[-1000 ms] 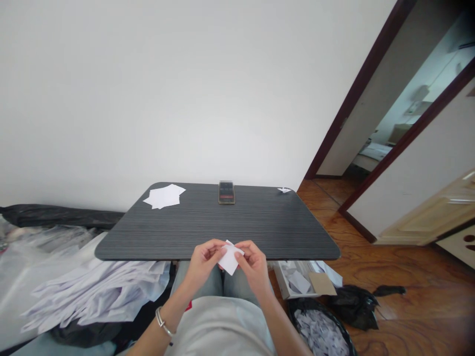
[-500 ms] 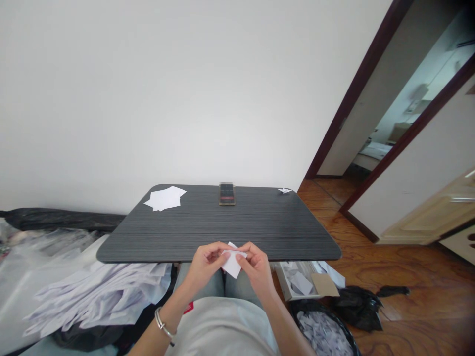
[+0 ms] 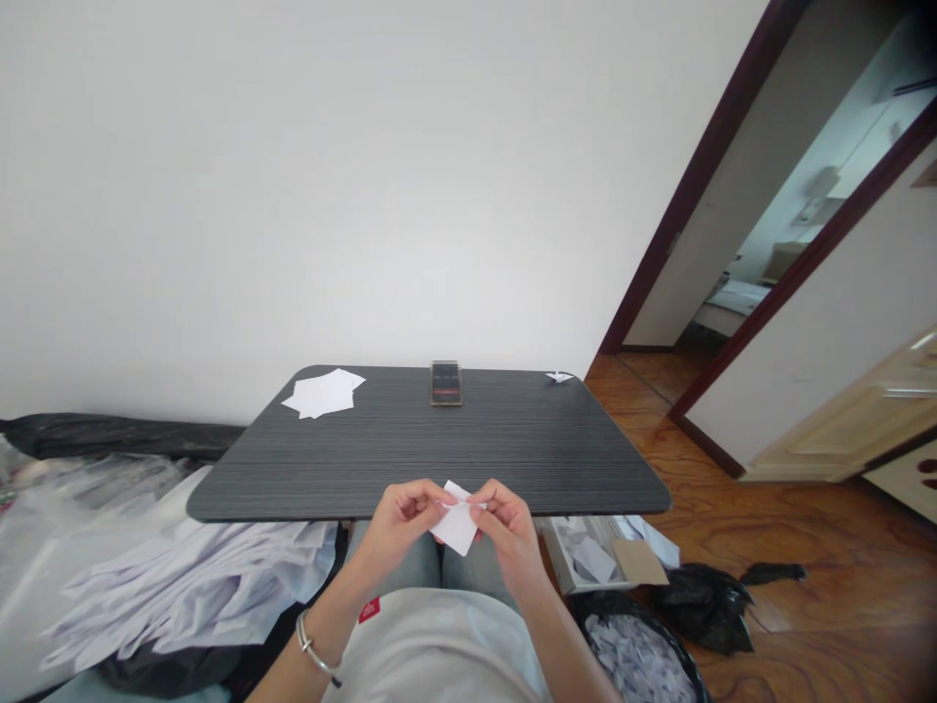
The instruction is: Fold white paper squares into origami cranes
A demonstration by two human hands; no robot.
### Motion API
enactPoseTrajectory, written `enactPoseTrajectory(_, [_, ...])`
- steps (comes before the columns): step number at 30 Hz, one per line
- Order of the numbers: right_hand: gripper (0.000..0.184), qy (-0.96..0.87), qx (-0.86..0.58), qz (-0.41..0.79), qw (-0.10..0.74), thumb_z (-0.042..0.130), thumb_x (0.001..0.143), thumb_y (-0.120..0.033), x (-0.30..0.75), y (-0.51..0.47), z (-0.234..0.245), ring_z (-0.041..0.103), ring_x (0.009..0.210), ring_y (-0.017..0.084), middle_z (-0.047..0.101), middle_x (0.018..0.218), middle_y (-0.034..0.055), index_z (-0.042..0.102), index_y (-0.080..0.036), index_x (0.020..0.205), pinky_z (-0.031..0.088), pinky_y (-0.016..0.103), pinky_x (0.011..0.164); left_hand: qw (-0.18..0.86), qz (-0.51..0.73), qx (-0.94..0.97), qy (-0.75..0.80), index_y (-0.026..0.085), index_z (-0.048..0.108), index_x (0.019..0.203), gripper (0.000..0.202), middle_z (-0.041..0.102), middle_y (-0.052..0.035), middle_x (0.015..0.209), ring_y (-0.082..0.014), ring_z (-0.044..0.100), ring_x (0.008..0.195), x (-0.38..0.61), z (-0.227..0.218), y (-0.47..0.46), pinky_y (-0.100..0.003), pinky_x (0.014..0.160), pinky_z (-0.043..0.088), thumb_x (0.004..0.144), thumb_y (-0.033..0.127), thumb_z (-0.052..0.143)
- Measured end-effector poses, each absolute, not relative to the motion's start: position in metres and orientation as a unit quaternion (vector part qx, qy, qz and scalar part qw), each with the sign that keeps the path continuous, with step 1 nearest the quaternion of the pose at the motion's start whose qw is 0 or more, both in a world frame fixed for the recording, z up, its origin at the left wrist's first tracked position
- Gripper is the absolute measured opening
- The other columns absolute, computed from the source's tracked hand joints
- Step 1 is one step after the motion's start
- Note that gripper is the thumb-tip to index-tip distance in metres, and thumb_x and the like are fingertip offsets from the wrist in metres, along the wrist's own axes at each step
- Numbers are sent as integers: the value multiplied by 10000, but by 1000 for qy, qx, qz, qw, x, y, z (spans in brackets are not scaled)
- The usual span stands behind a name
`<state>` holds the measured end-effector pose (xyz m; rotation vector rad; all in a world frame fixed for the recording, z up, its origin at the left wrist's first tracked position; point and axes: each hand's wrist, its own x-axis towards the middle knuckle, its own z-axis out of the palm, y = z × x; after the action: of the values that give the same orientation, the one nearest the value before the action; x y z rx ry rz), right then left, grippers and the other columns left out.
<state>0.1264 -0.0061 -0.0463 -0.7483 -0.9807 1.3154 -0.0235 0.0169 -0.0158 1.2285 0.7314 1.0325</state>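
Note:
A small white piece of paper (image 3: 457,527) is held over my lap, just below the near edge of the dark table (image 3: 439,439). My left hand (image 3: 401,517) pinches its left side with closed fingers. My right hand (image 3: 505,522) pinches its right side, fingertips meeting those of the left at the paper's upper edge. A bracelet sits on my left wrist. The lower corner of the paper hangs free between the hands.
On the table lie a stack of white sheets (image 3: 323,391) at the far left, a phone (image 3: 446,382) at the far middle and a small folded paper figure (image 3: 560,376) at the far right. Crumpled paper (image 3: 183,586) lies left; a box (image 3: 592,557) and black bin (image 3: 636,654) right.
The hands have drawn closer together at the paper's top edge, and the paper has turned slightly. Everything on the table stays put.

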Motion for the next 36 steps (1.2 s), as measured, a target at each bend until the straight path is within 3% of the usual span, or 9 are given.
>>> enactPoseTrajectory(8, [218,-443,-332,561,615,671,720,-345,125,-10,-42,431,420,64,543,481,-40,560,-164,670,336,169,428,657,426,543,302,125,707,760,182,665,-30,642,-98,553,557,-24,-19,18,-184,532,395,663,278,722])
enactPoseTrajectory(19, [175,-398,-296,579,647,664,719,-273,122,-11,-42,440,417,63,546,469,-52,534,-177,651,336,163,430,669,461,502,296,117,686,610,230,613,-11,544,-77,510,486,-22,-19,16,-168,482,346,586,331,768])
enactPoseTrajectory(36, [154,-364,-280,573,678,649,704,-254,116,-14,-41,433,399,78,513,450,-54,537,-188,622,313,178,402,659,452,508,323,114,653,602,308,586,-16,511,-91,487,468,-22,-17,14,-191,477,320,575,403,755])
